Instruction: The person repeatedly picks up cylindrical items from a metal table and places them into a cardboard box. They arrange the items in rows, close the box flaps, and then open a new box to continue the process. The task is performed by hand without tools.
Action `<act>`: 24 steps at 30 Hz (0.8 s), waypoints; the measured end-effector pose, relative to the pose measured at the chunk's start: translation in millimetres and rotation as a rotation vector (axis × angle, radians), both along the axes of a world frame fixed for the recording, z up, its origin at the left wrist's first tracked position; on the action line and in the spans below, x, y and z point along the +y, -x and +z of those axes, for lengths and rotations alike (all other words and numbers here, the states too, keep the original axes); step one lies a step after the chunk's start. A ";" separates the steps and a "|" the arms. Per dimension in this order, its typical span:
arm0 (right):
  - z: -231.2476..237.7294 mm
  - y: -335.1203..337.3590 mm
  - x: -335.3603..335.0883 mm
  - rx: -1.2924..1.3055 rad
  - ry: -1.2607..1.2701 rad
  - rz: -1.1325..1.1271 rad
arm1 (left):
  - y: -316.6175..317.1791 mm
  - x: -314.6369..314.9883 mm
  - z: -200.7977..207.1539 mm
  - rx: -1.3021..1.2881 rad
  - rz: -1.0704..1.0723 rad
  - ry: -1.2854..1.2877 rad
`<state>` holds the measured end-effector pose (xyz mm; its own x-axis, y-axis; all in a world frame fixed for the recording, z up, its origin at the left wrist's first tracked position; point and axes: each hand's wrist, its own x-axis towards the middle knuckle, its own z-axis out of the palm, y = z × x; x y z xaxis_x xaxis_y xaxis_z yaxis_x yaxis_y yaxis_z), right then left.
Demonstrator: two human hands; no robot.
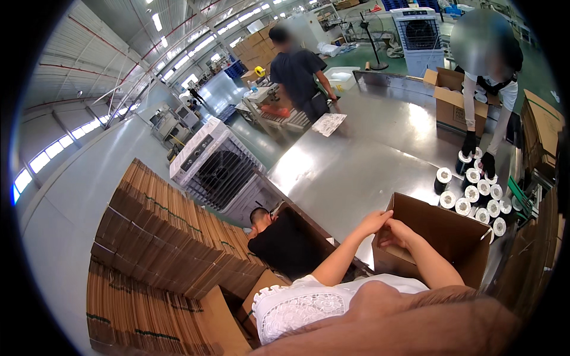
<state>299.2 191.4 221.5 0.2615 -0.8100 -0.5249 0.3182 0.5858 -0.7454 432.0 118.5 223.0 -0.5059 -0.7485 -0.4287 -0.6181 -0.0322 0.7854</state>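
Note:
An open-topped cardboard box [439,222] stands before me at the near edge of the metal table. My left hand [375,222] is at the box's left rim near its far corner, fingers closed on the edge. Right beside it, my right hand [396,234] grips the same left side, its bent fingers partly reaching inside. The two hands touch or nearly touch. Inside the box I see brown inner walls; its bottom is partly hidden by my right forearm. Several dark spools with white round ends [472,194] stand just beyond the box.
Across the metal table [362,160], a co-worker's gloved hands [488,165] touch the spools beside another open carton [454,107]. A second person stands at the far left with a paper sheet [329,124]. A third bends low beside flat cardboard stacks [154,231] and an air cooler [219,166].

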 end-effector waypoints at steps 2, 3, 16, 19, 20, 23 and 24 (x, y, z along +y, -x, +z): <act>8.8 6.0 18.2 0.092 0.148 -0.031 | 5.2 -12.5 -30.4 -0.261 -0.079 0.308; 14.2 13.4 28.2 0.145 0.218 -0.054 | 9.0 -15.8 -40.6 -0.385 -0.127 0.459; -63.9 205.4 317.9 0.524 0.196 -0.649 | -33.2 -51.7 -40.1 0.181 0.002 -0.322; -67.3 202.2 334.2 0.202 0.174 -0.787 | -44.2 -47.8 -81.8 0.048 0.265 -0.412; -74.1 204.1 334.9 0.095 0.152 -0.832 | -54.3 -40.4 -105.7 -0.068 0.286 -0.174; -125.6 219.1 344.1 0.389 0.084 -0.910 | -52.1 -15.8 -146.3 -0.222 0.315 0.508; -146.4 217.6 345.2 0.522 0.056 -1.126 | -45.8 -6.9 -148.2 -0.161 0.333 0.699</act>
